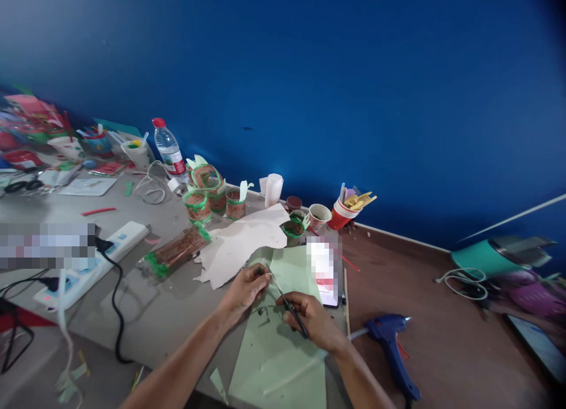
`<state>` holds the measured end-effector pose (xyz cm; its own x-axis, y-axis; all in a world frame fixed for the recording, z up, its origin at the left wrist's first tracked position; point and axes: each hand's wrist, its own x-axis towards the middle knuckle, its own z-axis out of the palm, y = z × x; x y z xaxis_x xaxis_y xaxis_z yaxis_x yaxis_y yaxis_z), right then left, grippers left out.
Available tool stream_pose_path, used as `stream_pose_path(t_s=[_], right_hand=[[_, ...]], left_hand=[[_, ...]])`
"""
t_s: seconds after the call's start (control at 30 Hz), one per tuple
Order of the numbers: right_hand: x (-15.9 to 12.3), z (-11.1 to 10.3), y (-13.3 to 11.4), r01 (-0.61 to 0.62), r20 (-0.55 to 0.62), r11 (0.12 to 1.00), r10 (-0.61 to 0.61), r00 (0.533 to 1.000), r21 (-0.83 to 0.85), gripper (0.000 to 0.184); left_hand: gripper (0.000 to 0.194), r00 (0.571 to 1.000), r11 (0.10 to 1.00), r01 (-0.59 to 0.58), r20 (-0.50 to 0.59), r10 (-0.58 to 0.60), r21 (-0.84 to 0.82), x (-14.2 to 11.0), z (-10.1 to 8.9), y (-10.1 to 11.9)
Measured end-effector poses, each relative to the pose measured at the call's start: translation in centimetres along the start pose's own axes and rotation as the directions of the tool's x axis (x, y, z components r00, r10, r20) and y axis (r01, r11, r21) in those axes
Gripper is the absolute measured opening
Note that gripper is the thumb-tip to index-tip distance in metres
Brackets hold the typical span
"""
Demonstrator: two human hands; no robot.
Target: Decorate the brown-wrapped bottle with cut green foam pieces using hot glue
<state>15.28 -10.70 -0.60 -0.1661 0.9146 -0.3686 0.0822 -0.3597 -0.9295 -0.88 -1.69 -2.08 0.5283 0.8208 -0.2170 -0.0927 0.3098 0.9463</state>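
Note:
My right hand [309, 317] is closed on a pair of dark-handled scissors [292, 312], whose blades point up and left. Close by, my left hand [247, 288] pinches something small and pale near the blade tips; its kind cannot be made out. Both hands are over a light green sheet of paper [283, 368]. Small dark scraps [263, 315] lie on the paper between the hands. Just beyond my left hand is a torn-edged white sheet [243, 238].
A blue glue gun [391, 344] lies at the right, near a phone [327, 273]. Behind stand green-rimmed brown pots [197, 205], a paper cup [319, 216] and a water bottle [170, 152]. A white power strip [97, 261] with black cords lies at the left.

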Motion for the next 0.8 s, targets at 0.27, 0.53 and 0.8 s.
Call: stream_pose_path(t_s=[0.27,0.53,0.8], right_hand=[[0.17,-0.04,0.51,0.025,-0.006,0.998,-0.024,1.000,0.056,0.043],[0.09,0.19,0.10,0.016,0.001,0.998,-0.016,1.000,0.057,0.047],[-0.02,0.06,0.20,0.069,0.032,0.996,-0.071,0.997,0.057,0.063]], left_hand=[[0.049,0.997,0.998,0.054,0.058,-0.053,-0.017,-0.13,-0.08,-0.30],[0.050,0.991,0.997,0.076,0.111,-0.075,0.002,-0.56,0.26,0.03],[0.050,0.987,0.996,0.023,0.158,-0.036,0.085,-0.86,0.39,0.52]])
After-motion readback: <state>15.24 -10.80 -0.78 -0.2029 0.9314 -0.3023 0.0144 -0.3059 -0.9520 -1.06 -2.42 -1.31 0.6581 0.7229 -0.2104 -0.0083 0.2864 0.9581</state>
